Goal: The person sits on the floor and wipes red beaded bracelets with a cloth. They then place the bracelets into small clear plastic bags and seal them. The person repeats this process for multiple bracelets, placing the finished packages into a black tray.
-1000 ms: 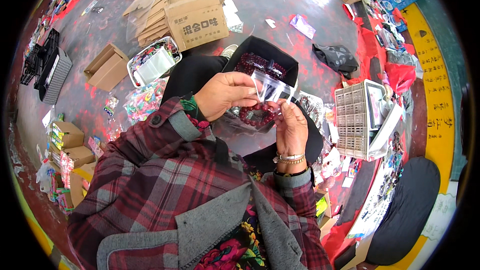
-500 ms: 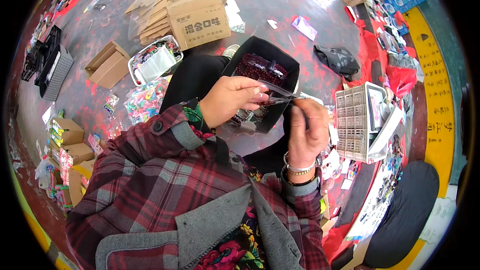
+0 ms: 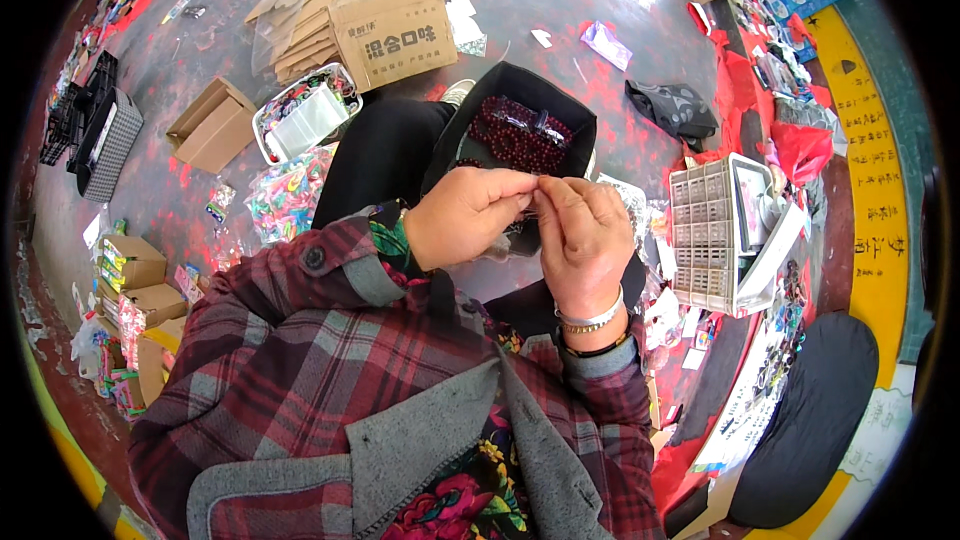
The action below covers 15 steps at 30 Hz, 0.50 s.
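My left hand (image 3: 462, 217) and my right hand (image 3: 585, 250) meet fingertip to fingertip over the near side of a black open box (image 3: 550, 90). Both are closed in a pinch. A clear plastic bag was stretched between them a moment ago; now my fingers hide nearly all of it. Inside the box lie dark red beaded strings (image 3: 525, 135) in shiny clear wrapping. The near part of the box is covered by my hands. Bracelets circle my right wrist.
To the right stands a pale plastic basket (image 3: 700, 240) with goods in it. A white tub (image 3: 310, 125) of small colourful items, bagged colourful pieces (image 3: 285, 195) and a cardboard box (image 3: 395, 35) are at the left. A dark bag (image 3: 672, 112) lies beyond the basket.
My hands have come together: the right one moved left and its fingertips now touch the left's. The plastic stretched between them has dropped from sight. The view has shifted slightly.
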Available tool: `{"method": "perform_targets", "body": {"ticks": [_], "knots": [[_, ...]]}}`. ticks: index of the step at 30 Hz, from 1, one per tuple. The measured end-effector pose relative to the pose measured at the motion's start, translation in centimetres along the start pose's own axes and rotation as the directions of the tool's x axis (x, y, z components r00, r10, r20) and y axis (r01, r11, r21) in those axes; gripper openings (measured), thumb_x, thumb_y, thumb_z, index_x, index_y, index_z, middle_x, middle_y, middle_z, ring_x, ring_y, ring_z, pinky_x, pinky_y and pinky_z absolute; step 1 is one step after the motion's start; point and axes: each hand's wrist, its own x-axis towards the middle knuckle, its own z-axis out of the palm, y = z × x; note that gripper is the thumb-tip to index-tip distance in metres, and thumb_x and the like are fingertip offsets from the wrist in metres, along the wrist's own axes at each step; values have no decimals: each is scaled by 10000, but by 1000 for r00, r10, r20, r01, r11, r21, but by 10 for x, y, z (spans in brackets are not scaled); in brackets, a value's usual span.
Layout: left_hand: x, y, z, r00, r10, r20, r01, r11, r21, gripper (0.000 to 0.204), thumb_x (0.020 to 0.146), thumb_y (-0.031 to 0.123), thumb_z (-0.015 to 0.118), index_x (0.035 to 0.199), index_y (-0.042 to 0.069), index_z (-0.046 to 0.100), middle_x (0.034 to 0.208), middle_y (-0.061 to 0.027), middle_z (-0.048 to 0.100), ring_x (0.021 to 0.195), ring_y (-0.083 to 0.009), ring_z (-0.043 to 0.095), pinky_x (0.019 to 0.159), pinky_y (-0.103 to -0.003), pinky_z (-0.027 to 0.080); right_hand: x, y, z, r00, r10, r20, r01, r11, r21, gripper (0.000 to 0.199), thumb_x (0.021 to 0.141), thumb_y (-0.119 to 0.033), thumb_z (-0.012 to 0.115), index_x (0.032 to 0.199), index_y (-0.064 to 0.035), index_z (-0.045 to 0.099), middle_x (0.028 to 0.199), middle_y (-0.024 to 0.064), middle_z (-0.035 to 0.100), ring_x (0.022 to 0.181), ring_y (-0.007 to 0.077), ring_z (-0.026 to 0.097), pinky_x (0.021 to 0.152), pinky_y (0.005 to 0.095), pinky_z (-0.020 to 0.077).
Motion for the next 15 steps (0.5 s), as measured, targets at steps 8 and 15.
{"method": "perform_targets", "body": {"ticks": [8,15], "knots": [[1,10,1,996,82,24,-84,921,381,201,845,76,478,1010,-4,561,795,-199,595,734,-299,602,619,-346,472,0,-7,-2,963,-203,179,256,899,-356,261,643,-123,541,868,0,585,777,60,527,735,191,522,641,311,392],[0,10,1,995,93,25,-96,931,353,188,828,91,485,968,1,573,757,-204,588,686,-356,595,579,-371,474,2,-5,-2,984,-145,102,161,972,-170,199,620,-10,634,815,-17,591,769,69,558,691,224,538,616,315,438]]}}
